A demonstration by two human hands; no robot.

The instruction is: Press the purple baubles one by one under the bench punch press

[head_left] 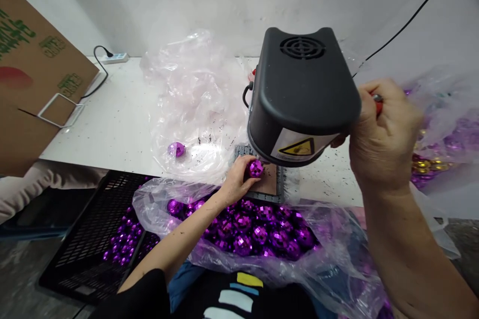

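My left hand (238, 178) pinches a shiny purple faceted ball (256, 168) just below the front of a black bench machine (303, 89) with a round vent and a yellow warning label. The machine hides whatever lies above the ball. At the machine's right side, my right hand (385, 134) is wrapped around a lever handle (377, 104), of which a red part and a metal tip show. In front of the machine's base (269, 184), an open plastic bag (157, 204) holds many more purple faceted balls (260, 234).
A ball (176, 149), part pale and part purple, lies on clear plastic sheeting (187, 94) on the white table (123, 114). A cardboard box (33, 75) and power strip (115, 58) are at left. Below, a black crate (82, 239) contains small purple balls. Bagged ornaments (445, 134) are at right.
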